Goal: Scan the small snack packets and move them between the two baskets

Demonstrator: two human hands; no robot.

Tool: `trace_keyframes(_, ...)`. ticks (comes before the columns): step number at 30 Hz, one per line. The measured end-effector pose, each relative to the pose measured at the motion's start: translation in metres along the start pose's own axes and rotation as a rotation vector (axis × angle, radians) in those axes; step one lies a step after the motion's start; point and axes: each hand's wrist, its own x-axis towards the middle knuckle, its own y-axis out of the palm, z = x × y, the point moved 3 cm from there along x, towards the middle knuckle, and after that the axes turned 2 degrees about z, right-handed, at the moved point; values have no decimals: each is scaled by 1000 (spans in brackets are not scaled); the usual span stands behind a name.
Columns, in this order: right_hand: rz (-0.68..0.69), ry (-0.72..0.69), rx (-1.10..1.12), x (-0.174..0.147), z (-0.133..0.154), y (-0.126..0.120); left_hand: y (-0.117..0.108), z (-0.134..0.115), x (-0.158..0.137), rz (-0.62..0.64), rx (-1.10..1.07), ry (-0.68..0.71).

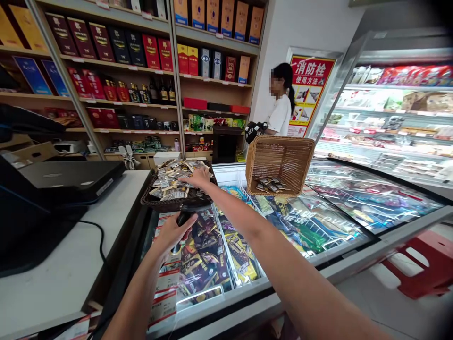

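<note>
Head cam, left to right: dark basket [159, 205] at 9 o'clock, heaped with little packets [168, 181]. Left hand [174, 232], around 7, is wrapped round a black handheld device [194, 205]. Right hand [198, 178], at 9, is on those packets; can't tell if it's gripping any. Tan basket [293, 163] at 3 has just a few similar packets [271, 184], so imo plenty's left.

Small packets [163, 181], illegible at this size.

I count one dark basket [164, 206], one tan basket [297, 158] holding perhaps five packets [271, 184], mid-frame; six orange-and-blue boxes [227, 16], top centre; one poster [311, 89], one person [281, 114], upper right.
</note>
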Motion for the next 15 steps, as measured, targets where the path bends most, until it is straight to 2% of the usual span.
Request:
trace_keyframes(3, 4, 19, 12, -4, 1, 1, 0, 1, 0, 4, 33, -16)
trace_keyframes(6, 6, -37, 164, -15, -3, -16, 1, -1, 0, 11, 64, -41)
trace_keyframes(8, -11, -51, 346, -25, -10, -37, 3, -5, 0, 38, 77, -52)
trace_keyframes(12, -51, 35, 713, -55, -38, -94, 8, -7, 0, 87, 108, -61)
trace_keyframes(15, -63, 62, 867, -83, -64, -137, 9, -2, 4, 80, 129, -58)
